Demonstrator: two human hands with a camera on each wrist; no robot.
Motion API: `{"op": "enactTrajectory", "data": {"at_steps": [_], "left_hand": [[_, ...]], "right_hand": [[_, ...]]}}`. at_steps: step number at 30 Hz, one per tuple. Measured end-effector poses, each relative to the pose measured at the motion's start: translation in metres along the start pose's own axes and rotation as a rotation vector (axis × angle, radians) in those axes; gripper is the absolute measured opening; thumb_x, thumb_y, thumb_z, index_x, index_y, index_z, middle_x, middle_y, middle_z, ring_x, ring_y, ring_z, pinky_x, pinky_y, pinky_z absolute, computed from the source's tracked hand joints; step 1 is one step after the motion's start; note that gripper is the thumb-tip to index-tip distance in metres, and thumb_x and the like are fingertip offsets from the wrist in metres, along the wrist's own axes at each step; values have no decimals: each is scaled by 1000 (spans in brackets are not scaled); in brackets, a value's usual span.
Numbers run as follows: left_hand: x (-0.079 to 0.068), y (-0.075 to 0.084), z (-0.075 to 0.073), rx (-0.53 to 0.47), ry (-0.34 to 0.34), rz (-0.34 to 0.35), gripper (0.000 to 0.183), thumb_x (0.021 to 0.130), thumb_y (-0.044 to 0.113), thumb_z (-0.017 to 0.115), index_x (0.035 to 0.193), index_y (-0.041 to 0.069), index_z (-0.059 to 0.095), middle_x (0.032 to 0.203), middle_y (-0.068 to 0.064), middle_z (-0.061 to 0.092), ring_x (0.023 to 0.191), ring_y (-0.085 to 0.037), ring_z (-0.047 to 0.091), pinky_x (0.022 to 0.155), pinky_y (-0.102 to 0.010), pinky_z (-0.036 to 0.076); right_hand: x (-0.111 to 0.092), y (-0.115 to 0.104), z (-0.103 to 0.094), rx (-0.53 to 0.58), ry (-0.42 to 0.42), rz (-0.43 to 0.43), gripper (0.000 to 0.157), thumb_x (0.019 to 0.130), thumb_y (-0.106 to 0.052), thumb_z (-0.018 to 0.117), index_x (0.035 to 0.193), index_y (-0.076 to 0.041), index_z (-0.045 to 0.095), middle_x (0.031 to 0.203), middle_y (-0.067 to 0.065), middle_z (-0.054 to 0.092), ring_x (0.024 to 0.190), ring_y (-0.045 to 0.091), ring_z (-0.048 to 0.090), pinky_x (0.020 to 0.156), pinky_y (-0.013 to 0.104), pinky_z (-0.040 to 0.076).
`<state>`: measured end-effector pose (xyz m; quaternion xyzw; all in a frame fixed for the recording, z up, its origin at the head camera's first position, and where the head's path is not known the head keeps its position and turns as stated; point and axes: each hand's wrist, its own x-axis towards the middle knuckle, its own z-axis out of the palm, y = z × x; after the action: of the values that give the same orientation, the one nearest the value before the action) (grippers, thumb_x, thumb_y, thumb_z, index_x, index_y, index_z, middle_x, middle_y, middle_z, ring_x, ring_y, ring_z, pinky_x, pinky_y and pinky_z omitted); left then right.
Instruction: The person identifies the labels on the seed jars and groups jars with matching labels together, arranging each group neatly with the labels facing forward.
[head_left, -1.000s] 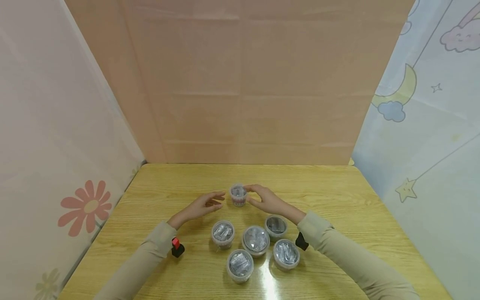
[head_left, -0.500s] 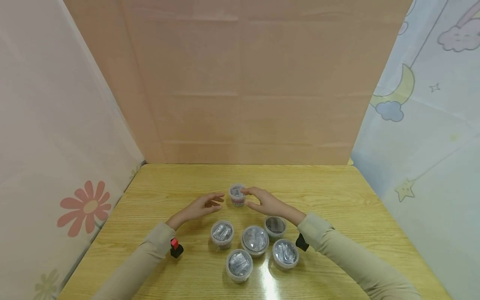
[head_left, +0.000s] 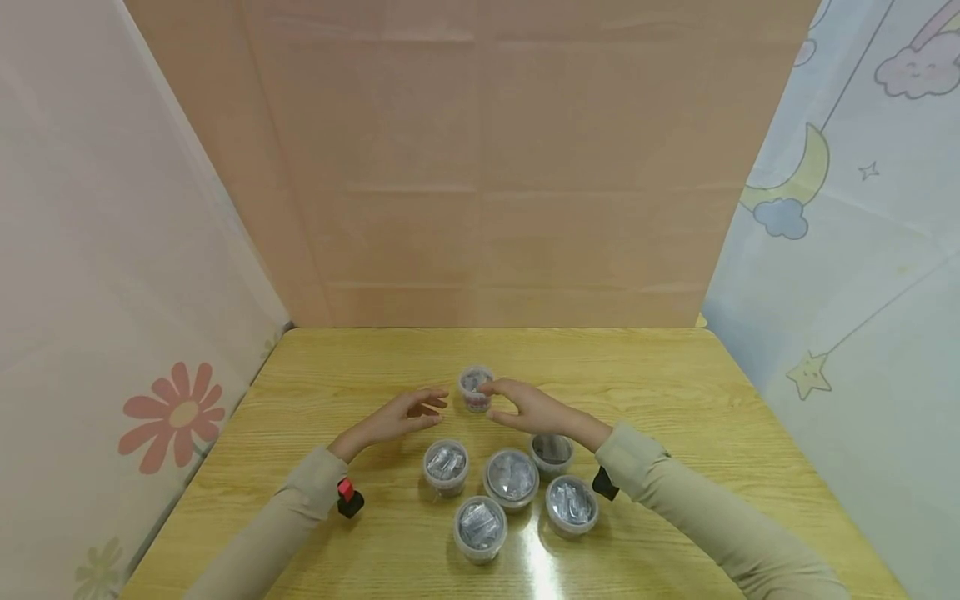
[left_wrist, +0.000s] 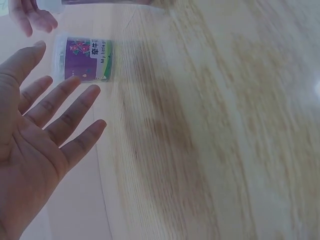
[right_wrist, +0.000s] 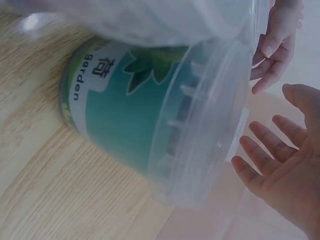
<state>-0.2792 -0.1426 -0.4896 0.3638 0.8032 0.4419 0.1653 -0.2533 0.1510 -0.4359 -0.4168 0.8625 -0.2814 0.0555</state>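
A small clear plastic tub with a lid stands alone at the back. Its label looks purple in the left wrist view, where the same kind of tub lies beyond the fingertips. My left hand, fingers loosely spread, hovers just left of it with a gap between. From the right, my right hand reaches in with relaxed fingers, its fingertips overlapping the tub's right side in the head view. Whether they touch it I cannot tell. Close to the right wrist camera is a tub with a teal label.
Several more lidded tubs stand nearer me: one at left, one at front, a wider one in the middle, and two at right the rear one beside my right wrist. A tan panel rises behind the wooden table.
My right hand has shifted slightly left and toward me, so its fingers now overlap the back tub's side. The left hand and the tubs have barely moved.
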Motion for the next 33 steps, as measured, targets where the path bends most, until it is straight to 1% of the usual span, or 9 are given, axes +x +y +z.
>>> {"op": "enactTrajectory", "data": {"at_steps": [2,8,13,15,18,23,28,33], "left_hand": [[-1,0,0,-1,-4,9,54,96,21,53,142,0,33,133,-23,47,116,-34,54,93,-42,48],[-3,-1,2,13,1,33,55,95,24,53,140,-1,34,131,-22,49,115,-33,54,93,-39,49],[-5,-2,5,10,-9,11,56,95,27,54,141,2,35,132,-19,50,115,-30,54,94,-40,48],[-6,-2,6,12,-8,1,56,95,28,54,141,3,35,132,-17,50,116,-29,54,94,-40,47],[-7,-2,7,21,-3,-4,55,95,28,54,141,4,36,132,-15,51,115,-28,54,94,-41,47],[-9,-1,6,27,1,4,53,95,27,55,140,3,38,131,-17,51,115,-28,55,93,-42,48],[-10,-1,6,31,-8,5,53,94,28,55,139,3,40,131,-16,51,115,-28,55,94,-42,48],[-10,0,7,41,-8,6,51,94,27,55,138,4,41,131,-13,52,114,-26,56,94,-41,47]], "right_hand": [[0,-1,0,6,-10,8,47,95,-22,54,136,-1,42,135,12,48,125,26,45,103,43,38],[-1,-2,2,1,-22,8,48,95,-23,54,136,-2,42,136,12,48,126,26,44,104,42,38],[-2,-1,3,-6,-37,1,49,96,-30,51,136,-3,44,136,10,48,126,24,44,104,42,39],[-1,-1,3,2,-42,-9,48,96,-30,51,135,-3,45,135,9,49,125,24,45,103,42,39],[-1,-2,3,13,-44,-38,46,96,-27,52,134,-3,45,134,11,50,124,25,46,102,43,40],[1,-4,4,4,-40,-90,44,94,-19,55,134,-2,45,134,15,50,123,27,47,101,44,40],[1,-9,6,-38,-48,-81,46,93,-20,57,134,-1,46,134,12,50,124,24,47,103,41,39],[1,-15,5,-62,-55,-79,46,93,-20,58,134,-4,46,133,12,52,122,23,48,102,40,40]]}}
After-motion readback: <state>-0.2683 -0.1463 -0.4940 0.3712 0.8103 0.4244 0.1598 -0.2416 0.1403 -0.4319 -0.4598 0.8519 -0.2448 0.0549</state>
